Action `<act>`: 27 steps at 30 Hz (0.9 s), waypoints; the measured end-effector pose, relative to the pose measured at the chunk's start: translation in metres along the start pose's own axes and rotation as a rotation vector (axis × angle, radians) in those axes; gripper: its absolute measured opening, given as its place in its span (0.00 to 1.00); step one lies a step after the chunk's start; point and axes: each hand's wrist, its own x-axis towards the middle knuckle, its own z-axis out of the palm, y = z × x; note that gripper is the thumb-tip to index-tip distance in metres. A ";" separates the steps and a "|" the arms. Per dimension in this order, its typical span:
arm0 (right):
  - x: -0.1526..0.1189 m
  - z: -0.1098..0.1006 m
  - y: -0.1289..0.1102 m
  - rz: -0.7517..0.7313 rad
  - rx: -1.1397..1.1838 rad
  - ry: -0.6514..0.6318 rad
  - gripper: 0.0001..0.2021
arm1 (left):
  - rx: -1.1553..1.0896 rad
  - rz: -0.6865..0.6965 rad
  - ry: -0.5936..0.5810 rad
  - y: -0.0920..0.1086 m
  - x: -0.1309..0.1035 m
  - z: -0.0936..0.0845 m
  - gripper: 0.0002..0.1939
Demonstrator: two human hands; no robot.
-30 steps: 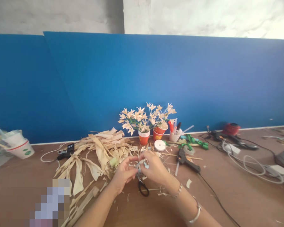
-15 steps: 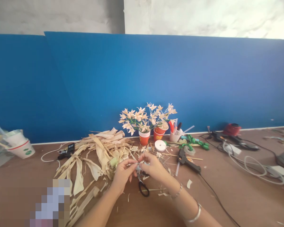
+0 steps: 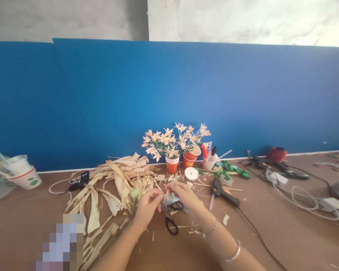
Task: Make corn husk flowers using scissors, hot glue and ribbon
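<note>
My left hand [image 3: 148, 207] is closed in a pinch, thumb against fingertips, just left of the middle. What it pinches is too small to make out. Across from it, my right hand [image 3: 185, 195] has its fingers stretched out toward the left, with a small gap between the two hands. Scissors with black handles [image 3: 172, 226] lie on the table under and between the hands, their blades partly covered by pale scraps. A light blue piece [image 3: 173, 199] shows beside my right hand.
Dried corn husks [image 3: 120, 180] are heaped on the left. Behind the hands stand pale husk flowers [image 3: 164, 139] in red paper cups [image 3: 172, 165], beside a white spool [image 3: 191, 174]. A black glue gun [image 3: 225, 192] lies right, its cord trailing frontward. A white cup [image 3: 28, 178] stands far left.
My right hand's fingers have come away from my left fingertips, up and slightly right, uncovering more of the scissors' handles. My left hand has stayed almost in place.
</note>
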 end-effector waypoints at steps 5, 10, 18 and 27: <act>0.003 -0.001 0.000 -0.110 -0.098 0.117 0.13 | 0.015 0.026 0.016 -0.005 0.003 -0.001 0.14; 0.002 -0.001 0.004 -0.107 -0.043 0.074 0.11 | -0.002 -0.001 0.019 -0.001 0.001 0.000 0.14; 0.002 0.002 0.001 -0.261 0.019 0.148 0.11 | 0.009 -0.097 0.046 0.002 -0.001 0.003 0.16; 0.004 0.001 0.010 -0.251 -0.040 0.126 0.14 | 0.006 -0.096 0.055 0.004 -0.002 0.004 0.15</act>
